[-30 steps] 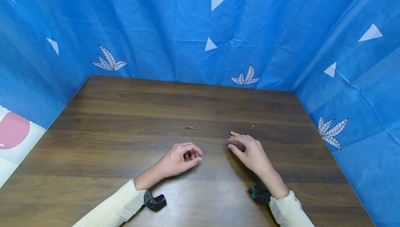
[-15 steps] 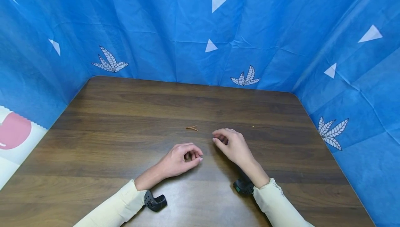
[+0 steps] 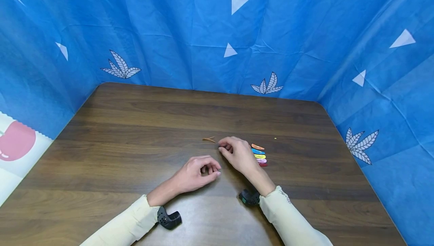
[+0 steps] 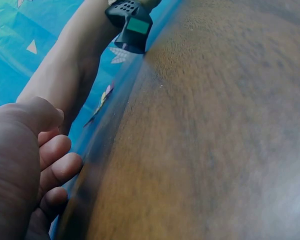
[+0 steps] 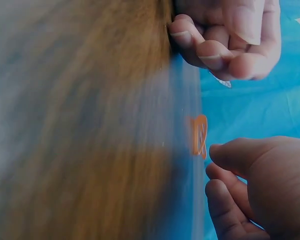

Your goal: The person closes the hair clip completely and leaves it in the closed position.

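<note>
An orange snap hair clip (image 3: 208,139), its two parts spread in a narrow V, lies on the table. My right hand (image 3: 239,153) hovers just to its right, fingers loosely bent and holding nothing. In the right wrist view the thumb and fingers of that hand are close to the orange clip (image 5: 200,137). My left hand (image 3: 194,172) rests on the table nearer to me, fingers loosely curled with nothing in them. Right of my right hand lies a column of several hair clips: orange, blue, yellow (image 3: 260,156), pink and dark red, their left ends partly hidden by the hand.
A tiny yellowish speck (image 3: 275,138) lies on the brown wooden table (image 3: 152,118), right of the clip column. Blue patterned curtain (image 3: 169,31) hangs along the back and sides. Each wrist wears a black camera mount (image 3: 169,219).
My right hand has moved left from the clip column toward the single orange clip, uncovering most of the column. My left hand has stayed in place.
</note>
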{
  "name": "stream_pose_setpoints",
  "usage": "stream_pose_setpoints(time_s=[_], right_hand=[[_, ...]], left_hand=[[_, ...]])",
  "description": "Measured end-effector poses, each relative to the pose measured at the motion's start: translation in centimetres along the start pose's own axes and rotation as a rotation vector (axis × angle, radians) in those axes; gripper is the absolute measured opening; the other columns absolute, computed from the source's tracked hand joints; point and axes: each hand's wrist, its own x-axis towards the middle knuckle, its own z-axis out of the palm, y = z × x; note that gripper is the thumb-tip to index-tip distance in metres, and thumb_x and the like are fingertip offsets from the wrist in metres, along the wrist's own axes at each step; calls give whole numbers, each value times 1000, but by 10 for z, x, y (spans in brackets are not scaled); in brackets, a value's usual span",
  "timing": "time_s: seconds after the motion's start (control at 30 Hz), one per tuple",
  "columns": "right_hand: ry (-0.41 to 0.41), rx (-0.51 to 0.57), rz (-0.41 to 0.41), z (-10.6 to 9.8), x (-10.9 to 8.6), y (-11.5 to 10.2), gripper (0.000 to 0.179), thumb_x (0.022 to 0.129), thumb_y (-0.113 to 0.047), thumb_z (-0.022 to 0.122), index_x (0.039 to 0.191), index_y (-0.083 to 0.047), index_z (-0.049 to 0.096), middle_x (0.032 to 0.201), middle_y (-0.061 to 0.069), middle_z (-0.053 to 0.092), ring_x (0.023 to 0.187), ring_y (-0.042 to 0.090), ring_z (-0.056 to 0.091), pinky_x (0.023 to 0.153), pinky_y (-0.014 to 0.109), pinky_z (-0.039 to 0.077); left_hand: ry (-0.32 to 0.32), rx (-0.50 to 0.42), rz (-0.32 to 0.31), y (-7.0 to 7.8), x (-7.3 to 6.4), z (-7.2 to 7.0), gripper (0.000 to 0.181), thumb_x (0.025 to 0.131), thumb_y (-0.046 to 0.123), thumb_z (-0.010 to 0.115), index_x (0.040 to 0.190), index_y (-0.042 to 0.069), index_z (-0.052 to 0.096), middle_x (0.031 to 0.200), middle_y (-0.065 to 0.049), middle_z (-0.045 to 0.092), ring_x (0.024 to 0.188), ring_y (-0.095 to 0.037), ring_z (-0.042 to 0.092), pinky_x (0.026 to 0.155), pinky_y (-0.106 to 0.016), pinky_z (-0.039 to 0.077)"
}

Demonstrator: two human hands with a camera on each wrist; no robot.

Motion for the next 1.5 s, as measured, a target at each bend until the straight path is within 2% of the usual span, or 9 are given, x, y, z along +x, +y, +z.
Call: stream_pose_setpoints(time_s=[0.3,0.57,0.77,1.03,1.5], right_hand=[[-23,-50,4,7,12,-6,15,94,-15,77,108,-12,76,97,1,72,85,16,65,75,31,56],[-41,-71,28,14,20,-8,14,95,-15,75,108,-12,76,98,2,72,89,19,65,79,35,56],[-71,-91,33,17,23,-11,13,96,-16,74,109,-13,76,98,1,72,87,17,62,78,34,55],[-55,-109,10,18,25,-11,7,96,-15,74,103,-14,77,94,0,73,83,16,62,74,32,53],[-35,-153,-12,19,23,-11,6,97,-17,73,94,-13,75,86,-1,69,79,16,59,71,32,51]], left_hand=[[4,10,8,-1,1,1,9,91,13,78,98,15,73,84,9,66,75,-1,60,63,-19,51],[0,17,-2,0,0,1,8,91,13,77,98,14,73,83,10,66,75,-2,61,64,-19,51],[-6,10,-1,1,1,1,8,91,13,77,98,13,73,84,8,66,75,-2,61,64,-19,51],[-10,10,-5,0,0,0,8,92,13,77,98,16,73,84,9,66,75,-2,61,64,-19,51],[-9,16,5,-1,0,-1,8,92,14,76,99,14,73,85,8,67,76,-1,60,64,-19,51]])
